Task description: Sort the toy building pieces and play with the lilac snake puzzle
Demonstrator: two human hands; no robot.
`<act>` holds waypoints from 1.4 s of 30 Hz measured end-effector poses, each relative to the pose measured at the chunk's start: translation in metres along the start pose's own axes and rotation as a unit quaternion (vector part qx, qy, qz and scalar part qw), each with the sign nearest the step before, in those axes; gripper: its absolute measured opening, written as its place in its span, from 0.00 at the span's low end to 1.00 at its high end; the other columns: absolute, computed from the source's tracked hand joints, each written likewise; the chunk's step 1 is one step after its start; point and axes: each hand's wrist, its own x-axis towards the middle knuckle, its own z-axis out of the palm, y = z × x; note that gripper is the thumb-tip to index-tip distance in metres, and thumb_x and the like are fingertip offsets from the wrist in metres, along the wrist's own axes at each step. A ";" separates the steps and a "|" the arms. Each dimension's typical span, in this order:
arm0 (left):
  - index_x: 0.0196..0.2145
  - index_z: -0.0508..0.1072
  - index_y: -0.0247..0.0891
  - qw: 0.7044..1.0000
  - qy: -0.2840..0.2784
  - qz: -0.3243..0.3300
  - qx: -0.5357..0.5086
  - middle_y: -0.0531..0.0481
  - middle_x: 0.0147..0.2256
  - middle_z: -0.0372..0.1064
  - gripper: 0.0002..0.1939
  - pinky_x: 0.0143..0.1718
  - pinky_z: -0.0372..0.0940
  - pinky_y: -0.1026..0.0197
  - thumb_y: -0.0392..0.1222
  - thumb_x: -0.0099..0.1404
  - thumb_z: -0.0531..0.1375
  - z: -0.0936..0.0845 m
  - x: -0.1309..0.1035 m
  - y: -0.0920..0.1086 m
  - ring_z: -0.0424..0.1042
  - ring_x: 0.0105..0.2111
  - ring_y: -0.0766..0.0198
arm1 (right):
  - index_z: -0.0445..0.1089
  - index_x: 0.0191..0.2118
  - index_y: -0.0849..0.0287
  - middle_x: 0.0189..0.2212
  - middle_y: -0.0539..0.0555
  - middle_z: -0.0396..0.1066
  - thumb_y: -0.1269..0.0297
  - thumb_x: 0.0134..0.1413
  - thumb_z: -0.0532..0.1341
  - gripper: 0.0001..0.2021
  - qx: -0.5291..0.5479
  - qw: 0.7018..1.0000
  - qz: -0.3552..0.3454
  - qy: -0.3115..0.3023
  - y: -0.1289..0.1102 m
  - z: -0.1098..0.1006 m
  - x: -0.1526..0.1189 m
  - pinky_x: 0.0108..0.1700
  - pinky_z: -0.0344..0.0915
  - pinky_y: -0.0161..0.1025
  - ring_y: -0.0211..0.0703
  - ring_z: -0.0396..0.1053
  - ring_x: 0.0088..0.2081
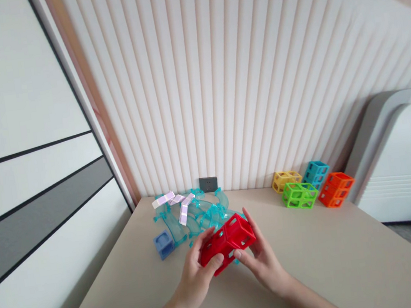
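Left hand [195,271] and right hand [264,263] hold the red block frame [217,245] — fingers clamped on opposite ends; it tilts above the table [317,255]. Turquoise pieces [175,227] lie beyond; a blue cube [164,245] sits beside them.

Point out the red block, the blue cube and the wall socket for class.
Red block [226,239], head view: the middle of its frame.
Blue cube [164,245], head view: near its middle.
Wall socket [208,184], head view: its dark front plate.

Blocks [336,190], turquoise tracks [174,226] on tabletop [316,250]
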 end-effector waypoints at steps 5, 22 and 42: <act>0.61 0.65 0.43 0.995 0.054 0.074 0.039 0.40 0.59 0.69 0.33 0.58 0.67 0.49 0.52 0.62 0.67 0.005 0.002 -0.014 0.69 0.59 0.47 | 0.44 0.72 0.42 0.64 0.58 0.64 0.49 0.62 0.63 0.39 -0.055 0.998 -0.027 -0.029 0.016 0.013 -0.006 0.60 0.65 0.53 0.53 0.69 0.58; 0.54 0.72 0.48 0.883 -0.136 0.247 0.375 0.42 0.59 0.67 0.18 0.61 0.64 0.50 0.34 0.69 0.56 0.003 -0.015 -0.016 0.66 0.61 0.52 | 0.66 0.50 0.57 0.41 0.59 0.78 0.49 0.50 0.69 0.26 -0.332 0.886 -0.112 0.304 -0.031 -0.089 0.033 0.47 0.70 0.49 0.53 0.75 0.41; 0.42 0.73 0.43 0.835 -0.184 0.323 0.405 0.44 0.49 0.72 0.10 0.56 0.68 0.59 0.30 0.68 0.56 0.012 -0.013 -0.015 0.71 0.55 0.58 | 0.64 0.53 0.64 0.38 0.66 0.76 0.39 0.38 0.63 0.40 -0.463 0.728 0.152 0.483 -0.034 -0.304 -0.030 0.39 0.68 0.52 0.64 0.73 0.38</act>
